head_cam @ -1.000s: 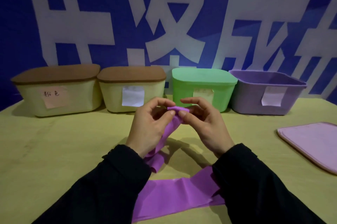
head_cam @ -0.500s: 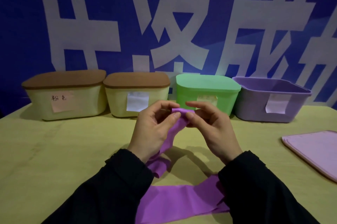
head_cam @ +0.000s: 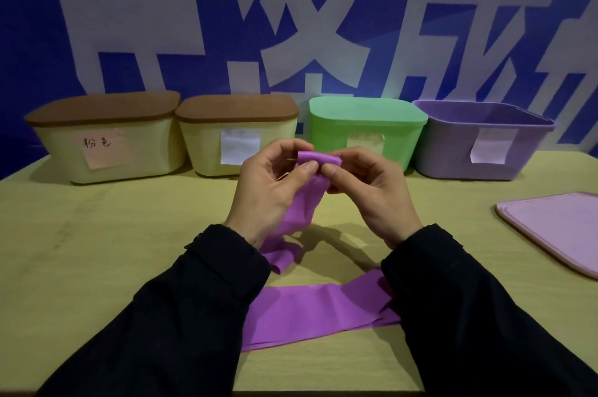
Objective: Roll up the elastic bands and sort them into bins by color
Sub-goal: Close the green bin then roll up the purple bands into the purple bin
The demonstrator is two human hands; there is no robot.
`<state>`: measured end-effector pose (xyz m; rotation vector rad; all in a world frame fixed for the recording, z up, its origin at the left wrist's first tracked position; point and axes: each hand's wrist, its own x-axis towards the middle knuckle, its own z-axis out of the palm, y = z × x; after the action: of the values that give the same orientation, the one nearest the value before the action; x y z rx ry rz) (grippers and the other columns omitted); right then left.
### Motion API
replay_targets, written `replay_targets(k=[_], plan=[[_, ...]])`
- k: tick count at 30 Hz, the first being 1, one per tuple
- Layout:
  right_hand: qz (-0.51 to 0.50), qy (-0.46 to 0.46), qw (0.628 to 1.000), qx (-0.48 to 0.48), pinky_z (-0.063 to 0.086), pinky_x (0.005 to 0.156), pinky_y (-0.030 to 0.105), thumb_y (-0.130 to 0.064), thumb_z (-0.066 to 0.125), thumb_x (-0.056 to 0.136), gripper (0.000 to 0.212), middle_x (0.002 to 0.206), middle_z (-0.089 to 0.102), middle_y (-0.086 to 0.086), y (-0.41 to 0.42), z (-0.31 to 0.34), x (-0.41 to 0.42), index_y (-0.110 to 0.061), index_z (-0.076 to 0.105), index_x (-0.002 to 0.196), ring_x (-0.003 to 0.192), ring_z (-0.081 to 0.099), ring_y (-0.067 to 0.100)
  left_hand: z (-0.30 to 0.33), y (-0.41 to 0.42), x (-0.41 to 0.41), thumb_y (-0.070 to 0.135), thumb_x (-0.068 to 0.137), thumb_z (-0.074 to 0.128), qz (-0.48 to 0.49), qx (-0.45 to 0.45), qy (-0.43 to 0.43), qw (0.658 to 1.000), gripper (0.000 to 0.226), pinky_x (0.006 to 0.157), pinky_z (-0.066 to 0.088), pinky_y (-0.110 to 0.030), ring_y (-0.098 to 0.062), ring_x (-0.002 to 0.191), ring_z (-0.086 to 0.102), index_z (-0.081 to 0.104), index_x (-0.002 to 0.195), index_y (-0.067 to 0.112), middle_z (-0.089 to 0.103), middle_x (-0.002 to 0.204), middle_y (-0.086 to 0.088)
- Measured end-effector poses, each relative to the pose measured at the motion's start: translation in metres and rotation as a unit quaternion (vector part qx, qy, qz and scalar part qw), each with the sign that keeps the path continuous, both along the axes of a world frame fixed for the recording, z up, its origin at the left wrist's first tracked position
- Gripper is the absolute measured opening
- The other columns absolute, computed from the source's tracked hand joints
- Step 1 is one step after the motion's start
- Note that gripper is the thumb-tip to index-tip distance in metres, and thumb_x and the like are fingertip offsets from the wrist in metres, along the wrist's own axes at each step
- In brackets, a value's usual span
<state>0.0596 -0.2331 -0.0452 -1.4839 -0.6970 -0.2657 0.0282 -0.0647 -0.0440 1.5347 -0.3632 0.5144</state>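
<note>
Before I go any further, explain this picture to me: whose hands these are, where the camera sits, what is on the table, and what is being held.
There is no machine here. A person wears one camera on the head, looking forward and down at their own hands. The left hand and right hand pinch the top end of a purple elastic band, rolling it; the rest trails onto the yellow table. At the back stand four bins: two cream bins with brown lids, a lidded green bin, and an open purple bin. A pink lid lies at the right.
</note>
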Motion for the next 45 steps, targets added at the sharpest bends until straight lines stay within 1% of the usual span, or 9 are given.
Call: replay_targets(k=[8,11,15,19,23,27,34,37,45], plan=[[-0.237,-0.25,0.937,-0.063,0.061,0.079,0.031,-0.014,0.073,0.092,0.018,0.098,0.078,-0.001,-0.014,0.009,-0.001,-0.01,0.077,0.11,0.086,0.073,0.008,0.007,-0.004,-0.007,0.026,0.093,0.071,0.22,0.132,-0.116,0.96,0.01,0.074,0.048,-0.016,-0.008,0.085,0.06,0.065,0.099,0.021,0.062,0.092,0.01],[-0.275,-0.371,0.881,-0.102,0.061,0.074,0.036,-0.013,0.073,0.093,0.018,0.103,0.077,0.002,-0.015,0.01,-0.006,-0.007,0.077,0.109,0.087,0.074,0.014,0.013,-0.007,-0.014,0.048,0.096,0.063,0.01,0.003,-0.001,1.0,0.038,0.067,0.049,-0.026,-0.012,0.071,0.06,0.07,0.091,0.011,0.067,0.079,0.003],[-0.262,-0.461,0.816,-0.228,0.054,0.07,0.043,-0.021,0.068,0.096,0.019,0.108,0.073,0.007,-0.003,0.006,-0.01,-0.008,0.077,0.107,0.09,0.068,0.026,0.019,-0.011,-0.016,0.037,0.087,0.067,-0.13,-0.163,0.125,0.97,0.038,0.065,0.053,-0.026,-0.015,0.077,0.064,0.068,0.107,0.005,0.071,0.092,-0.01],[-0.168,-0.296,0.925,-0.17,0.051,0.087,0.044,-0.022,0.067,0.086,0.026,0.114,0.064,0.002,-0.001,0.007,-0.011,-0.011,0.069,0.109,0.108,0.061,0.021,0.014,0.0,-0.008,0.03,0.085,0.069,-0.047,-0.093,0.099,0.99,0.034,0.08,0.057,-0.034,-0.016,0.087,0.067,0.072,0.111,0.008,0.075,0.097,-0.008],[-0.061,-0.105,0.989,-0.079,0.048,0.103,0.036,-0.022,0.058,0.093,0.038,0.133,0.061,-0.007,-0.011,0.014,-0.008,-0.02,0.059,0.131,0.127,0.056,0.013,0.012,0.001,-0.009,0.028,0.083,0.073,-0.05,0.051,0.082,0.994,0.03,0.068,0.059,-0.03,-0.017,0.081,0.072,0.074,0.111,0.02,0.078,0.096,-0.003],[0.044,-0.023,0.993,-0.108,0.049,0.099,0.03,-0.019,0.064,0.089,0.024,0.128,0.068,-0.001,-0.011,0.01,-0.003,-0.021,0.073,0.111,0.122,0.063,0.014,0.005,-0.005,-0.012,0.015,0.088,0.077,0.001,0.169,0.003,0.986,0.022,0.069,0.061,-0.032,-0.011,0.083,0.073,0.075,0.099,0.034,0.077,0.089,0.008],[0.013,-0.023,0.999,-0.041,0.048,0.061,0.023,-0.024,0.073,0.088,0.005,0.072,0.068,0.0,-0.01,0.008,-0.004,-0.025,0.072,0.083,0.068,0.06,0.009,0.009,-0.001,-0.009,0.036,0.07,0.089,0.091,0.121,-0.008,0.988,0.027,0.063,0.051,-0.033,-0.011,0.071,0.063,0.066,0.08,0.025,0.07,0.075,0.008],[0.002,-0.019,0.999,-0.044,0.045,0.06,0.03,-0.026,0.078,0.083,0.004,0.071,0.066,0.018,-0.013,0.012,-0.005,-0.024,0.076,0.082,0.068,0.058,0.014,0.016,0.003,-0.012,0.043,0.061,0.086,0.088,0.072,-0.02,0.993,0.036,0.065,0.052,-0.035,-0.02,0.073,0.064,0.064,0.079,0.021,0.069,0.074,0.002],[-0.003,-0.046,0.998,-0.046,0.049,0.063,0.021,-0.023,0.077,0.081,0.003,0.077,0.073,-0.004,-0.02,0.017,-0.007,-0.025,0.076,0.084,0.071,0.064,0.006,0.017,0.001,-0.014,0.028,0.069,0.081,0.001,0.015,-0.027,1.0,0.017,0.055,0.051,-0.023,-0.01,0.074,0.065,0.075,0.083,0.021,0.071,0.081,0.001]])
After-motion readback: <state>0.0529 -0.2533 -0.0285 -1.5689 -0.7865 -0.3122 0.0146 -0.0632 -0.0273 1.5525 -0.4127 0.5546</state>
